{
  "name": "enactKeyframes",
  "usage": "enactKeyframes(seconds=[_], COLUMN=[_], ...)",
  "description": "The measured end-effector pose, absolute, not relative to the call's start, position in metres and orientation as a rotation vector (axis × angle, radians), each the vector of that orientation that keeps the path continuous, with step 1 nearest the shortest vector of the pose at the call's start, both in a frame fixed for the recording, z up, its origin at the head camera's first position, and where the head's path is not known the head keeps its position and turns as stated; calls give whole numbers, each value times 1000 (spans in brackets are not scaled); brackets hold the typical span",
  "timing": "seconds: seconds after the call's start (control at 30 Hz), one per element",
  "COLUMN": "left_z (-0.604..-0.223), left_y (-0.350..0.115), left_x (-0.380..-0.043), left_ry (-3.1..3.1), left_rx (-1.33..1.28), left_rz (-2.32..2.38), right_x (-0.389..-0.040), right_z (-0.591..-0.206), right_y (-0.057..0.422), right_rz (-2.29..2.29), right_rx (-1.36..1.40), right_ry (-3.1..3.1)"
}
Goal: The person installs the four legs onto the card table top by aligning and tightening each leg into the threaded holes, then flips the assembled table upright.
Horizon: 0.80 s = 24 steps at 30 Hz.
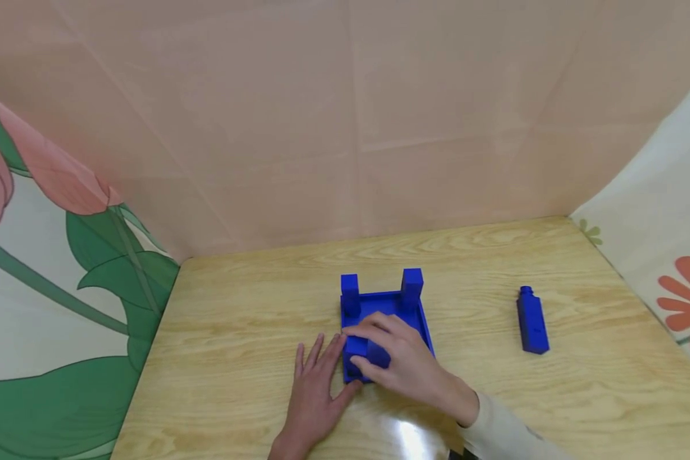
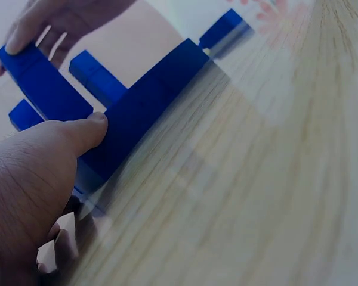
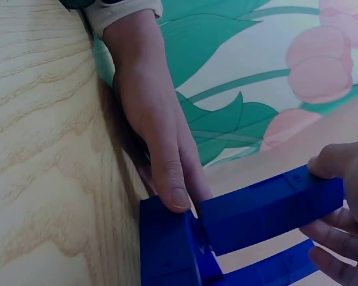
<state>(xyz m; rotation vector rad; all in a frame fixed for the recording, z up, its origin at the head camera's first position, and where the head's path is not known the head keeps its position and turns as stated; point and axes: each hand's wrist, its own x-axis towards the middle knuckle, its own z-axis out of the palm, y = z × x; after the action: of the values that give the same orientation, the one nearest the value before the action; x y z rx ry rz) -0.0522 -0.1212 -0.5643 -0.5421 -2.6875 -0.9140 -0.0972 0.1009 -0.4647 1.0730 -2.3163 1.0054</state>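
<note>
A small blue model tabletop (image 1: 379,306) with a raised rim lies underside up on the table. My right hand (image 1: 402,358) pinches a square blue table leg (image 1: 356,346) standing at its near left corner, thumb and fingers on the upper end. In the right wrist view, the lower end of this held leg (image 3: 268,208) meets the tabletop beside my left thumb. My left hand (image 1: 316,396) rests at that corner, fingers straight along the left side, thumb against the near edge. Two more legs stand at the far corners, one left (image 1: 349,294), one right (image 1: 412,287).
A loose blue leg (image 1: 533,322) with a threaded neck lies to the right on the wood-grain table (image 1: 236,319). A pinkish cloth (image 1: 322,128) hangs behind, and flower-printed cloth (image 1: 121,268) borders the left side.
</note>
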Motion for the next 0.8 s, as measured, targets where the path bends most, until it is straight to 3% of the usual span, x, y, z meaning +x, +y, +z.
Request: enactKeyframes(seconds=[0.33,0.8], left_z=[-564,-564], left_y=[-120,-120], left_x=[-52,-52], left_ry=[-2655,-2660], left_rx=[-550,-540], left_rz=[-936,-946], right_x=[-101,-105], right_z=[-459,-463], right_y=[115,113], right_rz=[906,926], right_rx=[1177,1069], right_ry=[-2351,-2356])
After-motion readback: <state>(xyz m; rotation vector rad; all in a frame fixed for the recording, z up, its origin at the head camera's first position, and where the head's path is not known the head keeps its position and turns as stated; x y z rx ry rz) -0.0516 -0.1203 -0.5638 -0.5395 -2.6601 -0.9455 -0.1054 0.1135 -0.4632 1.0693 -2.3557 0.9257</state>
